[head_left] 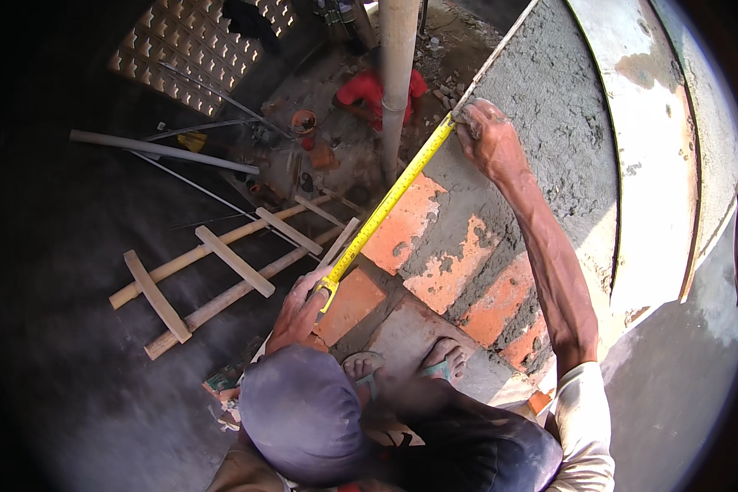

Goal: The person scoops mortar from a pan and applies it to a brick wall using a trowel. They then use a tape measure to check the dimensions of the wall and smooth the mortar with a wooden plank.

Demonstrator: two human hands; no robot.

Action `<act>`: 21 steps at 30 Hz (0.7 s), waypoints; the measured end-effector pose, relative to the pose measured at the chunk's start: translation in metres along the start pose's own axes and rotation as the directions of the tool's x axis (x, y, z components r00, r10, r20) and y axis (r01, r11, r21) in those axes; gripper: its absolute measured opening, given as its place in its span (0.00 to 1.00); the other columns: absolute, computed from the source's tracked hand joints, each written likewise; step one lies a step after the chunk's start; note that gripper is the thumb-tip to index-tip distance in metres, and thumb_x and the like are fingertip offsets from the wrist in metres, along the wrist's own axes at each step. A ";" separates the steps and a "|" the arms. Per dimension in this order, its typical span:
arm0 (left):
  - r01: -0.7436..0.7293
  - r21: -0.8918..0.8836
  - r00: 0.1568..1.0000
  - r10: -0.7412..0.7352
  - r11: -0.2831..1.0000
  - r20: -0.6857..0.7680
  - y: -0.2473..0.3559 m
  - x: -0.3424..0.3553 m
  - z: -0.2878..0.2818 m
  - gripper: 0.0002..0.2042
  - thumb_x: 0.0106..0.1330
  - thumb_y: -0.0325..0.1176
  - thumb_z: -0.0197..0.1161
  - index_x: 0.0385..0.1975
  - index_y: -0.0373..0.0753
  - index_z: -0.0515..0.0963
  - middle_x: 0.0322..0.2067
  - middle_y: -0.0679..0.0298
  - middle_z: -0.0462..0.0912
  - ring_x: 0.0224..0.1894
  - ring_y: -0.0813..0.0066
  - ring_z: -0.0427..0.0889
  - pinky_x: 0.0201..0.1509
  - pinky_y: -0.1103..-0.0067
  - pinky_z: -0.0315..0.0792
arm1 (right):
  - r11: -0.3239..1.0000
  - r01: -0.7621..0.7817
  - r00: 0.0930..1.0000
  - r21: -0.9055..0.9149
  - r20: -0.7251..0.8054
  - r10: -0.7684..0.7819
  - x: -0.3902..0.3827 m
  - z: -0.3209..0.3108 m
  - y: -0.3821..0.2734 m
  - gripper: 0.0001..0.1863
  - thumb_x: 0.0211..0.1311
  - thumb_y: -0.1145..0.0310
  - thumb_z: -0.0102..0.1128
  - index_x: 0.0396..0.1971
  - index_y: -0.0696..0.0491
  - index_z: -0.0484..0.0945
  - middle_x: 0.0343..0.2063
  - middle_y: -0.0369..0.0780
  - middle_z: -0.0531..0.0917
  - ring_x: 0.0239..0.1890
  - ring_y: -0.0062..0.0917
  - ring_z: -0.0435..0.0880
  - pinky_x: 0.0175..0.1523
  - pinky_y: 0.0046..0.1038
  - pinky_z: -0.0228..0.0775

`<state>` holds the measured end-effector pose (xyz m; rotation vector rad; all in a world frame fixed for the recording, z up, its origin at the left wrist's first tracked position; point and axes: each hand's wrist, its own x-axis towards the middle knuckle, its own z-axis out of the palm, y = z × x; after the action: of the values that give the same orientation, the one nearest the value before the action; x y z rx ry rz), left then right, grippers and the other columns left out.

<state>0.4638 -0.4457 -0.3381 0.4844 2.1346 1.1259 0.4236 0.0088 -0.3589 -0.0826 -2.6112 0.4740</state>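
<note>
A yellow tape measure [394, 197] is stretched in a slant along the outer edge of a stair step. Its lower end is between the fingers of my left hand [297, 310], low beside the bricks. At the far end my right hand [489, 139] pinches the tape near the corner of the grey mortared riser [553, 98]. Under the tape, orange bricks [447, 266] lie partly smeared with wet mortar. My feet, in sandals, rest on the step below, between my bent knees and the bricks. The tape's case cannot be made out.
Curved steps [644, 148] rise to the right. To the left is a drop, with a wooden ladder [238, 279], a pale pipe [164, 152] and an upright pole [398, 74]. Down below are a person in a red shirt [361, 88] and an orange bucket [303, 123].
</note>
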 end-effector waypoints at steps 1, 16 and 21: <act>0.057 -0.039 0.998 -0.057 0.998 0.018 -0.001 -0.001 0.002 0.25 0.74 0.39 0.50 0.67 0.35 0.73 0.55 0.55 0.81 0.61 0.66 0.76 0.68 0.74 0.66 | 1.000 0.003 1.000 -0.009 0.028 -0.003 0.005 0.001 -0.002 0.14 0.59 0.73 0.68 0.46 0.58 0.81 0.47 0.50 0.85 0.50 0.47 0.86 0.55 0.42 0.82; 0.165 -0.176 0.951 -0.109 0.971 0.290 0.000 -0.018 -0.016 0.23 0.69 0.35 0.62 0.64 0.37 0.75 0.58 0.58 0.78 0.57 0.74 0.78 0.64 0.77 0.69 | 0.984 -0.179 0.983 -0.003 0.027 0.179 -0.094 -0.089 -0.029 0.15 0.55 0.79 0.69 0.43 0.59 0.82 0.44 0.49 0.86 0.48 0.47 0.87 0.50 0.41 0.83; 0.218 -0.241 0.903 -0.102 0.946 0.417 -0.053 -0.040 0.011 0.21 0.72 0.37 0.63 0.63 0.39 0.75 0.52 0.60 0.81 0.51 0.76 0.81 0.58 0.78 0.74 | 0.966 -0.241 0.970 0.092 -0.017 0.244 -0.144 -0.112 -0.057 0.13 0.56 0.81 0.69 0.42 0.58 0.83 0.45 0.48 0.86 0.43 0.46 0.88 0.46 0.40 0.83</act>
<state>0.4992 -0.4919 -0.3710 0.3590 1.5972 1.1057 0.6045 -0.0299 -0.3118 -0.3802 -2.5596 0.6696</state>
